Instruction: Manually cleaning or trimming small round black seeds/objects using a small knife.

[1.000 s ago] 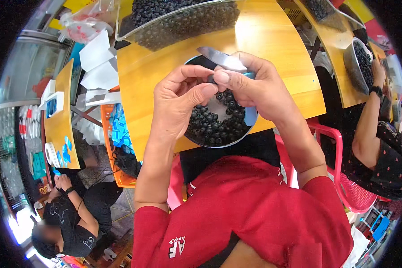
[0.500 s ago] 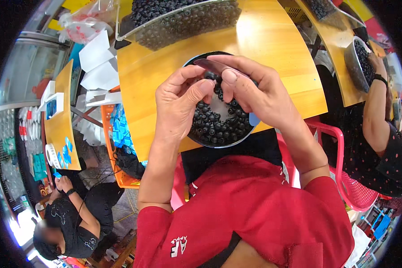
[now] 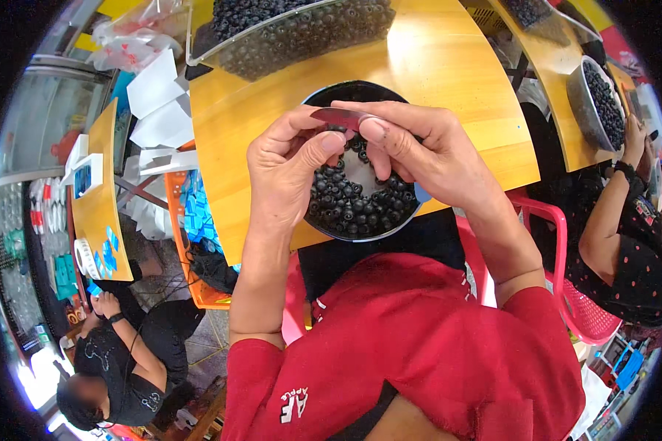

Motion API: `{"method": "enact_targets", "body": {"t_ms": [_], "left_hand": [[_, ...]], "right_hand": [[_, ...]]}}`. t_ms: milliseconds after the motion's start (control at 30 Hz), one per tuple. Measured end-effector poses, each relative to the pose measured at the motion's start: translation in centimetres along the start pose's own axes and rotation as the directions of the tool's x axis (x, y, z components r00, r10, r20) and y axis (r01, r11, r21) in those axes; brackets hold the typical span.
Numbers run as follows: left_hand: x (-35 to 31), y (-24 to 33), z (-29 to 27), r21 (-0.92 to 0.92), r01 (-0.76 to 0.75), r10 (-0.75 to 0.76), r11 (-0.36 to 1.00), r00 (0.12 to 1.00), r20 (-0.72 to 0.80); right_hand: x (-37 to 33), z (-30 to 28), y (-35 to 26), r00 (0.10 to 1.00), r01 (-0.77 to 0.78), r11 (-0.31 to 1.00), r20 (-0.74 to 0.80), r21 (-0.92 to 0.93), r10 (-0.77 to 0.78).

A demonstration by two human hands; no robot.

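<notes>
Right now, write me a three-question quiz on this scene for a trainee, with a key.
1. Which of the wearer's hands holds the knife?
2. True or false: the round bowl of small dark pieces is nearer the wearer than the clear bin.
3. Choose one: the crate holding blue pieces, on the wearer's left, is A) green, B) orange, C) white.

Key:
1. The right hand.
2. True.
3. B.
</notes>
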State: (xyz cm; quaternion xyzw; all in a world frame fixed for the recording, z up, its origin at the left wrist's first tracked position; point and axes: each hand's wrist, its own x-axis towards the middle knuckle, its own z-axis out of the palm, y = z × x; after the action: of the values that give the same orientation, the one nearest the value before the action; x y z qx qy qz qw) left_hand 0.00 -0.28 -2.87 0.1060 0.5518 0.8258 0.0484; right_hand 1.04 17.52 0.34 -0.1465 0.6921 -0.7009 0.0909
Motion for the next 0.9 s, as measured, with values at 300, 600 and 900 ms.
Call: {"method": "enact_targets", "body": {"t_ms": [300,600,900], "left_hand": [[-0.1,-0.9,-0.4,-0.114,-0.026,0.033,0.993,0.998,0.059],[-0.2,-0.6,-0.3,-0.245,0.042,-0.019,0.969,0.995,0.095],[-0.6,-0.5,0.4,-0.203,-0.043,0.049,0.978,0.998,0.027]], "right_hand": [[0.2,-0.1,0.5,0.999,0.031,0.997,0.023,0.075,-0.033],[0.2,-0.7,-0.4,0.988,-0.131,0.965,0.106,0.227,0.11],[0.2,-0.1,-0.1,1.0,-0.028,0.993,0.006,0.113,0.027]]}}
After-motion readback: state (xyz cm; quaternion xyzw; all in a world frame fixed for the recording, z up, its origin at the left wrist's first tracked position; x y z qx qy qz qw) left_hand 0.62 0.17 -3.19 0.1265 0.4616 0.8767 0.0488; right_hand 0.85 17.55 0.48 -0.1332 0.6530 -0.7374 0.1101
